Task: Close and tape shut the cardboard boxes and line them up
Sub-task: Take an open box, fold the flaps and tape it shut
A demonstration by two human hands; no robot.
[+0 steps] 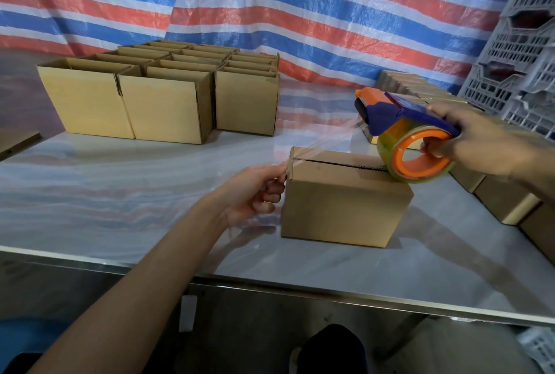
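Observation:
A closed cardboard box [345,202] stands on the steel table [150,193], its top seam still showing as a dark slit. My right hand [477,145] grips a blue and orange tape dispenser [411,139] with a clear roll, held over the box's right top edge. A strip of clear tape [324,140] stretches from the dispenser down to the box's left top edge. There my left hand [258,190] pinches the tape end against the box's left side.
Several open-topped cardboard boxes [168,94] stand grouped at the back left of the table. A row of closed boxes [507,202] runs along the right edge. Grey plastic crates [522,52] are stacked at the far right. A striped tarp [270,1] hangs behind.

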